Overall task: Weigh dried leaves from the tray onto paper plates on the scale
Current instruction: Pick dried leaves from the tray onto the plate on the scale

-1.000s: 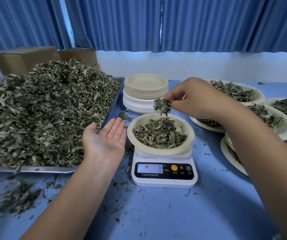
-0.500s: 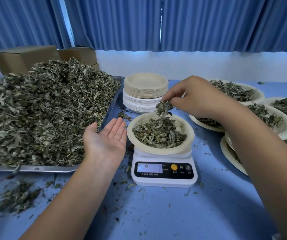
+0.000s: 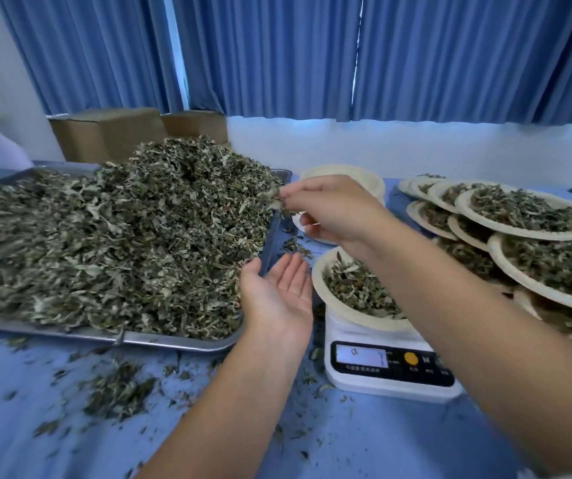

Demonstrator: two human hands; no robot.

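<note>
The dried leaves (image 3: pixel 122 236) lie in a crumpled grey-green heap on the metal tray (image 3: pixel 174 340), highest toward the back and crowding the tray's right rim. Just over that rim the right hand (image 3: pixel 332 209) hangs with its grip pinching a small tuft of leaves (image 3: pixel 274 198) between thumb and fingertips, at the edge of the heap. The left hand (image 3: pixel 277 295) is turned palm up in the narrow gap between the tray's near right corner and the scale (image 3: pixel 391 371), its fingers straight, side by side and holding nothing. A paper plate (image 3: pixel 322 288) sits on the scale, partly filled with leaves, and the right forearm crosses over its right side. Behind the right hand stands a stack of empty plates (image 3: pixel 364 178). Filled plates (image 3: pixel 526 216) overlap one another along the right. Blue desk (image 3: pixel 381 437) shows in front of the scale, with loose leaf crumbs (image 3: pixel 118 392) scattered in front of the tray.
</note>
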